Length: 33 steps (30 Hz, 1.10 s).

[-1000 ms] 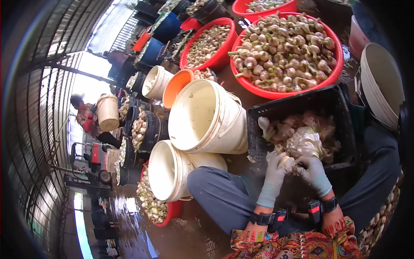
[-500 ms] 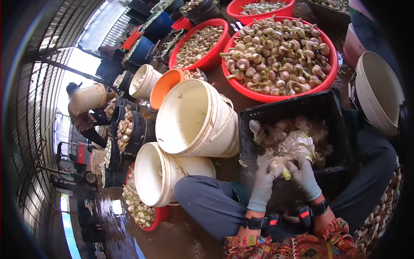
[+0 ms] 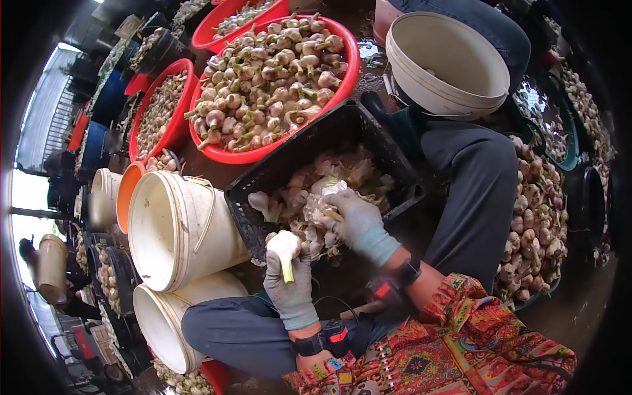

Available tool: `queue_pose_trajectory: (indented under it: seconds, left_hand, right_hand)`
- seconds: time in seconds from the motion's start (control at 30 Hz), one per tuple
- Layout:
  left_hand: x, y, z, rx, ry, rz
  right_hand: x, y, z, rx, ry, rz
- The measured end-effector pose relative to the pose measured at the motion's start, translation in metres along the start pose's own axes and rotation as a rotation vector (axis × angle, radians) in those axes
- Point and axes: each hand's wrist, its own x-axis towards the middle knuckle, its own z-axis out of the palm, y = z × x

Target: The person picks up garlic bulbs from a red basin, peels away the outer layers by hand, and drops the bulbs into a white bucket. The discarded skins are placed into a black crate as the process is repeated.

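My left hand [image 3: 289, 293], in a grey glove, grips a white, peeled garlic bulb [image 3: 284, 246] whose short green stem points toward me. My right hand [image 3: 363, 227], gloved as well, is closed around papery garlic skins [image 3: 324, 194] over the black crate [image 3: 253, 227]. More loose skins lie inside that crate, between my knees. The two hands are apart, the left one at the crate's near edge.
A red tub [image 3: 354, 69] heaped with unpeeled garlic stands beyond the crate. White buckets lie tipped at left, including a large one [image 3: 217, 230]; another bucket [image 3: 454, 108] stands at upper right. A garlic pile [image 3: 533, 230] is right of my knee. A person [image 3: 33, 257] carries a bucket far left.
My hands have parted. The left has drawn back with the bared bulb, while the right has pulled the skins away over the crate. My view has turned to the right.
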Motion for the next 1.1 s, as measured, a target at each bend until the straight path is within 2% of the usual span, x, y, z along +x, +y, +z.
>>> queue_pose_trajectory:
  seconds: [0.07, 0.1, 0.17, 0.23, 0.27, 0.37, 0.47, 0.5, 0.53, 0.6, 0.67, 0.73, 0.8, 0.87, 0.97, 1.0, 1.07, 1.1]
  left_hand:
    - [0.002, -0.005, -0.003, 0.151, 0.087, 0.060]
    - [0.001, -0.008, -0.001, 0.242, 0.135, 0.095]
    - [0.004, -0.017, -0.002, 0.338, 0.140, 0.137]
    - [0.003, -0.022, 0.000, 0.429, 0.147, 0.176]
    - [0.005, -0.025, -0.002, 0.457, 0.157, 0.195]
    - [0.008, -0.029, -0.006, 0.434, 0.167, 0.158]
    - [0.010, -0.029, 0.005, 0.406, 0.174, 0.135]
    - [0.012, -0.029, 0.005, 0.451, 0.171, 0.163]
    - [0.012, -0.027, 0.004, 0.445, 0.174, 0.164]
    - [0.012, -0.024, 0.001, 0.598, 0.194, 0.010]
    - [0.010, -0.025, 0.000, 0.643, 0.231, -0.030]
    - [0.006, -0.030, 0.002, 0.918, 0.295, 0.047]
    - [0.005, -0.026, -0.010, 1.208, 0.317, 0.118]
    - [0.000, -0.022, -0.006, 0.922, 0.394, -0.011]
    - [-0.003, -0.011, 0.000, 0.692, 0.259, -0.094]
    - [-0.004, -0.010, 0.005, 0.559, 0.236, -0.120]
    - [-0.007, -0.008, 0.014, 0.436, 0.148, -0.156]
    - [-0.011, -0.008, 0.024, 0.420, 0.100, -0.167]
  right_hand:
    - [-0.008, -0.012, -0.003, 0.590, -0.343, 0.108]
    - [-0.011, -0.021, -0.006, 0.658, -0.351, 0.074]
    - [-0.012, -0.019, 0.004, 0.572, -0.310, 0.078]
    - [-0.010, -0.020, -0.002, 0.534, -0.385, 0.108]
    - [-0.011, -0.019, 0.001, 0.557, -0.333, 0.078]
    - [-0.011, -0.025, 0.005, 0.611, -0.273, 0.282]
    - [-0.008, -0.018, 0.027, 0.574, -0.183, 0.273]
    - [-0.004, -0.025, 0.017, 0.670, -0.234, 0.384]
    - [-0.003, -0.016, 0.023, 0.711, -0.245, 0.386]
    - [-0.004, -0.010, 0.024, 0.687, -0.054, 0.204]
    - [-0.005, -0.008, 0.023, 0.541, -0.027, 0.199]
    - [-0.014, -0.018, 0.022, 0.293, -0.002, 0.002]
    - [-0.017, -0.021, 0.027, 0.257, 0.021, -0.119]
    - [-0.013, -0.017, 0.031, 0.281, -0.010, -0.059]
    - [0.008, -0.007, 0.028, 0.339, 0.069, 0.148]
    - [0.016, 0.008, 0.036, 0.282, 0.124, 0.154]
    - [0.029, 0.033, 0.038, 0.361, 0.194, 0.372]
    - [0.029, 0.035, 0.022, 0.465, 0.107, 0.457]
